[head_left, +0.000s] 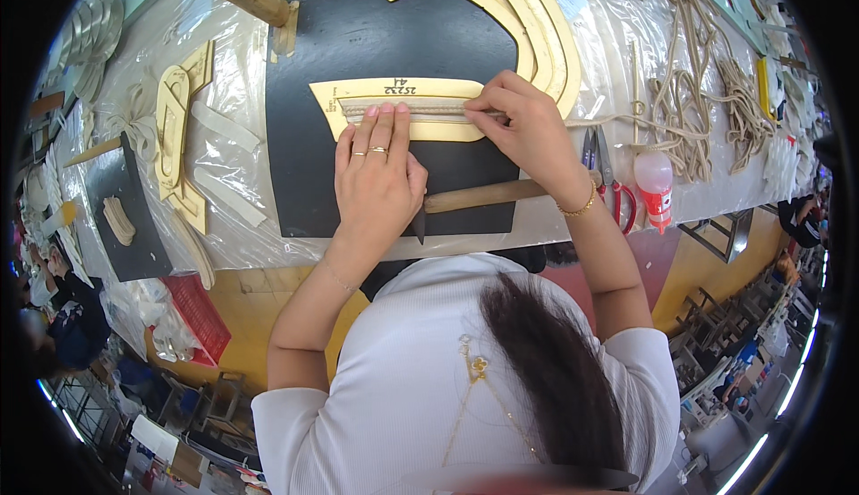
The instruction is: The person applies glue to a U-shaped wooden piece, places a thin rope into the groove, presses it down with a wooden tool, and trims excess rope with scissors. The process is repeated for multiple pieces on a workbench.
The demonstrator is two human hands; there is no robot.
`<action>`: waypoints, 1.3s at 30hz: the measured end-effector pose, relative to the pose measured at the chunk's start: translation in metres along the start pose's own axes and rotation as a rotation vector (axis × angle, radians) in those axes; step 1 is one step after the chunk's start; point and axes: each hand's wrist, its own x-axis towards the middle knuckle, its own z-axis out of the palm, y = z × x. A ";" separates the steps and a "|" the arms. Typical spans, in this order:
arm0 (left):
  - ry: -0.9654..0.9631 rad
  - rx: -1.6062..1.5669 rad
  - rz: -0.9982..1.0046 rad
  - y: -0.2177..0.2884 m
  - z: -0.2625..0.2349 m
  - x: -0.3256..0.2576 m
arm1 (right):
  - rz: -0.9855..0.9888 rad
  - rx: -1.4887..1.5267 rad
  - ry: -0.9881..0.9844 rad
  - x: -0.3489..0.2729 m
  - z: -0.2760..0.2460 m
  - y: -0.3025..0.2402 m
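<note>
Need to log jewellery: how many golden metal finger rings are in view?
2 on the left hand: a golden metal ring on the ring finger, a second ring on the middle finger; others may be hidden.

Template (438,132): smooth, matt pale board | strip (431,109): ribbed, cloth-like | mat (358,182): smooth black, faint sheen | tool handle (488,195): bare wood | bench cover (237,52): glossy, wrinkled clear plastic | bottle (653,175): translucent plastic | cords (684,123): matt fabric

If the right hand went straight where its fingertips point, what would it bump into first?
The right hand would probably bump into the left hand, whose fingers lie across the tan strip. From above, heights are hard to judge.
</note>
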 end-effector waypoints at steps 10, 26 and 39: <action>-0.012 0.068 -0.013 0.010 0.004 0.001 | -0.037 -0.096 0.019 -0.001 0.005 0.005; -0.109 0.099 0.001 0.015 -0.010 0.020 | -0.196 -0.483 0.108 -0.001 0.001 -0.006; -0.555 -0.264 0.059 -0.008 -0.011 0.110 | 0.512 -0.705 0.029 -0.188 -0.102 0.033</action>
